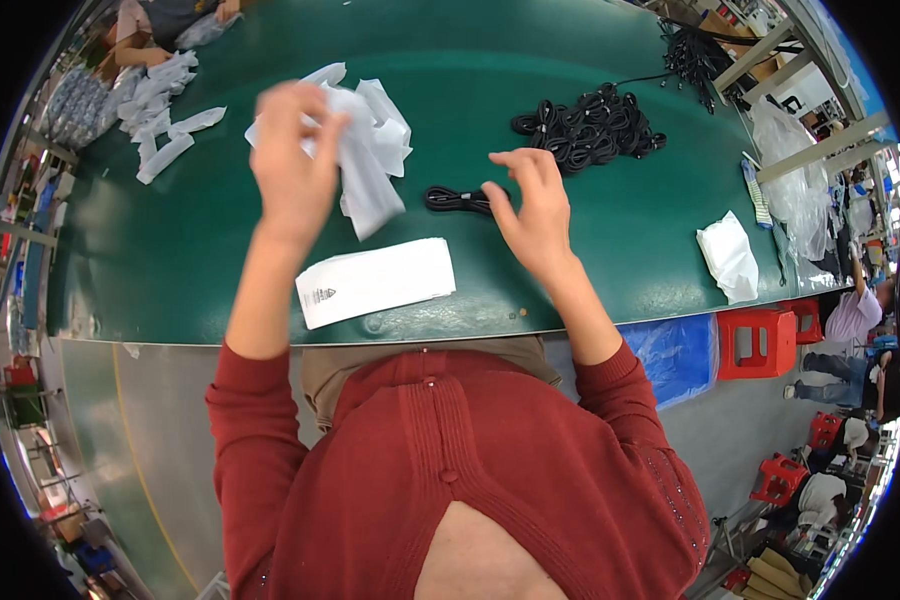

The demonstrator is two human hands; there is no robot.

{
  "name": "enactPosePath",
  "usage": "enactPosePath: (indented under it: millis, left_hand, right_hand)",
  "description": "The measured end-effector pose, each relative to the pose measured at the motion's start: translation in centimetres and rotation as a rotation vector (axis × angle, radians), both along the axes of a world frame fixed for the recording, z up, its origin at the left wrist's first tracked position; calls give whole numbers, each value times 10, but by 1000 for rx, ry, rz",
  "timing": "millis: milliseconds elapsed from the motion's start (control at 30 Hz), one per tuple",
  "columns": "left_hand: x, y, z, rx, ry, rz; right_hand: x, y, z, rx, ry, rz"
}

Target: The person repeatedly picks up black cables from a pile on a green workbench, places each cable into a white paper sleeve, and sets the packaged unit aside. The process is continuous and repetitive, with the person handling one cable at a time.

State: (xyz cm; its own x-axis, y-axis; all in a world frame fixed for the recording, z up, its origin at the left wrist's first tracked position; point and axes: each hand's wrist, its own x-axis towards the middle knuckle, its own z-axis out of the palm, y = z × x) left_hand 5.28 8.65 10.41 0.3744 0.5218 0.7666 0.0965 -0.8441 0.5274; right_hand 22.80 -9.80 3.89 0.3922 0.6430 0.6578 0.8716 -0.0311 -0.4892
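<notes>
My left hand (295, 165) is blurred by motion at the near side of a pile of white plastic sleeves (390, 125). One white sleeve (367, 185) hangs or lies right beside its thumb; whether the fingers grip it cannot be made out. My right hand (536, 215) is open, thumb and fingers apart, over the right end of a coiled black cable (457, 200). Its thumb overlaps the cable's end in view, but the fingers are not closed round it. Nearest me, a flat stack of white sleeves (375, 282) with small dark print lies at the table's edge.
A heap of coiled black cables (595, 130) lies far right of centre, more black cables (692, 55) beyond it. A crumpled white sleeve (727, 258) rests at right. Across the green table (470, 100), a co-worker's hand (150, 55) is by filled sleeves (160, 100). Red stools (757, 343) stand right.
</notes>
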Motion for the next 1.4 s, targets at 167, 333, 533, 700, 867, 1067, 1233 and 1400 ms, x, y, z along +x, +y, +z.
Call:
enactPosePath:
  millis: [167,333,533,700,867,1067,1233,1400]
  left_hand:
    - [-21,-7,-16,103,119,39]
    - [-46,-74,-88,-216,511,-321]
    - [-43,-93,-110,-151,501,-217]
    - [-44,-96,-113,-372,434,-201]
    - [-49,-93,-112,-567,349,-246]
    - [-51,-95,-105,-587,284,-362]
    - [-47,-96,-90,-239,349,-440]
    - [-43,-91,-80,-188,361,-373]
  right_hand:
    - [13,-13,-53,-337,-230,40]
    - [3,-21,-52,-331,17,5]
    - [-24,-42,-34,-301,398,218]
    - [-33,-58,-25,-302,362,273]
    - [-30,-71,-25,-350,271,346]
    - [-28,-70,-24,-554,605,467]
    - [-33,-62,-24,-612,745,510]
    - [-41,-52,-17,-291,443,566]
